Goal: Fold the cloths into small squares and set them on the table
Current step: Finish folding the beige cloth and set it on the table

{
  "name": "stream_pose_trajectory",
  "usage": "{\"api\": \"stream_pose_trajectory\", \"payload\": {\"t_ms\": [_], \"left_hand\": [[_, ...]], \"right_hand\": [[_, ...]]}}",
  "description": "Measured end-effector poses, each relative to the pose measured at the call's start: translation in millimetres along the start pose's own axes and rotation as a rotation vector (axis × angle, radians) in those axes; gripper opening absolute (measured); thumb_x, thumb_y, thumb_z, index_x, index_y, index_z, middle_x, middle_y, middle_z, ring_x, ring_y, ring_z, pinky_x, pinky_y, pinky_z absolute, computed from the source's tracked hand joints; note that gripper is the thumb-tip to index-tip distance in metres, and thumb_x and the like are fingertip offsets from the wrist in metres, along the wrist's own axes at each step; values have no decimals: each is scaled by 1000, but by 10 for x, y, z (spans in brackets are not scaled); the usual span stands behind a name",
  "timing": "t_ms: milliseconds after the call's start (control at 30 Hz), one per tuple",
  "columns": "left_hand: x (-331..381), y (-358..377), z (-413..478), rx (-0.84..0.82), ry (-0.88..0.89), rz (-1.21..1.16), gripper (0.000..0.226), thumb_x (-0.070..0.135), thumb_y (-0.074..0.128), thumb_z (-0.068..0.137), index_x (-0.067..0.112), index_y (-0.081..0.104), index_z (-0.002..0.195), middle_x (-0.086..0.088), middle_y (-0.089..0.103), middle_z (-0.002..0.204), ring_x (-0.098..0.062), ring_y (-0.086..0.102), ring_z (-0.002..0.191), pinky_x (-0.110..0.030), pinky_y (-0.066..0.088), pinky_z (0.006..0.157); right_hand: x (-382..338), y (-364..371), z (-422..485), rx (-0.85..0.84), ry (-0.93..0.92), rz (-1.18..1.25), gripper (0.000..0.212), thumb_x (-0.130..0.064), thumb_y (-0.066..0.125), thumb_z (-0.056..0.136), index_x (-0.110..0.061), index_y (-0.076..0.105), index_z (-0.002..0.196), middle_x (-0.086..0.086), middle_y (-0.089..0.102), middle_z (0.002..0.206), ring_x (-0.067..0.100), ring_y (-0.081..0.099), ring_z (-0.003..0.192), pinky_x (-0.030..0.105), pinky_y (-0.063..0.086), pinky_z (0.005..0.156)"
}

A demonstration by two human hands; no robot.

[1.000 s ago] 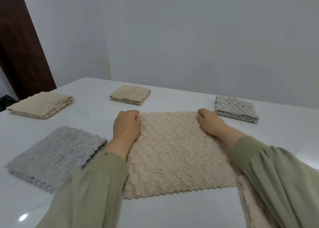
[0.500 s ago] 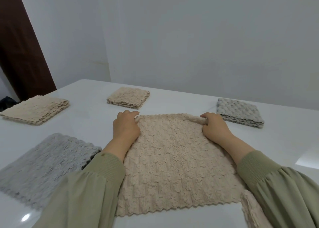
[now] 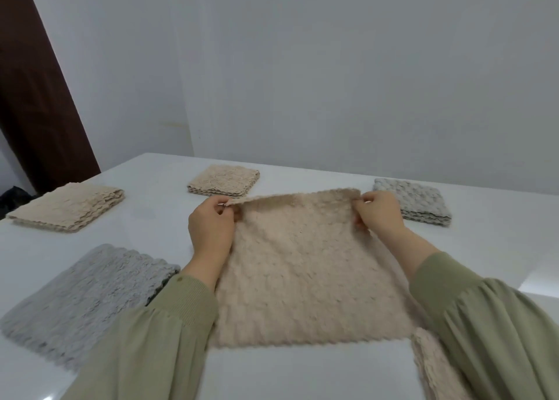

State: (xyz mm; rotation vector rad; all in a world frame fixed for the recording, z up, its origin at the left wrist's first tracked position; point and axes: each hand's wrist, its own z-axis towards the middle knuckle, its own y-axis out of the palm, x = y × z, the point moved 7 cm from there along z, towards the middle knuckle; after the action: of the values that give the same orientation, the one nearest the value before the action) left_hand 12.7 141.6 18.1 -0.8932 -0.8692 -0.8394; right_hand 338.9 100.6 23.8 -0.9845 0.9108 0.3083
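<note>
a glossy white table [image 3: 302, 169] stands against a bare wall. the left hand [image 3: 211, 227] and right hand [image 3: 378, 215] each pinch a far corner of the beige cloth [image 3: 302, 272], raising that edge while the rest lies flat mid-table. each grip is only fingertip-deep, so a corner could slip free. an uneven pull toward the near hem would skew the fold, and the slick top may let that hem slide. the folded grey square [image 3: 414, 203] just beside the right hand could get nudged.

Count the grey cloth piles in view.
2: one grey pile near left; one folded grey stack far right, beyond the right hand. Others may be out of frame.
</note>
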Motion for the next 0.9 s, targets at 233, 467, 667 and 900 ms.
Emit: {"api": "stream_pose_trajectory", "payload": {"t_ms": [233, 467, 667, 900], "left_hand": [[183, -295, -259, 40, 40, -221, 26, 11, 45, 93, 18, 68, 102, 10, 65, 92, 1, 56, 79, -8, 43, 72], [42, -445, -553, -26, -115, -168, 22, 7, 51, 89, 16, 71, 90, 5, 67, 76, -17, 58, 63, -23, 48, 56], [107, -459, -724, -206, 140, 453, 26, 16, 50, 90, 19, 64, 112, 0, 56, 109, -16, 52, 97, -26, 43, 79], [185, -307, -883, -413, 367, 593, 28, 30, 58, 89, 21, 65, 114, 6, 56, 115, -15, 40, 114, -27, 38, 94]], "right_hand": [[-408, -398, -115, -11, 131, 505, 28, 0, 41, 84, -10, 66, 80, 10, 63, 81, 20, 60, 69, 24, 47, 54], [-62, -399, -651, -46, 241, 352, 17, 2, 54, 86, 5, 66, 97, 7, 57, 69, 19, 53, 60, 30, 47, 55], [53, -344, -904, -41, -38, -150, 28, -9, 50, 86, -12, 58, 113, 3, 57, 97, 19, 53, 85, 28, 39, 71], [-35, -247, -1032, -112, -283, -302, 26, -18, 53, 87, -13, 60, 111, 4, 49, 116, 22, 43, 114, 31, 36, 92]]}}
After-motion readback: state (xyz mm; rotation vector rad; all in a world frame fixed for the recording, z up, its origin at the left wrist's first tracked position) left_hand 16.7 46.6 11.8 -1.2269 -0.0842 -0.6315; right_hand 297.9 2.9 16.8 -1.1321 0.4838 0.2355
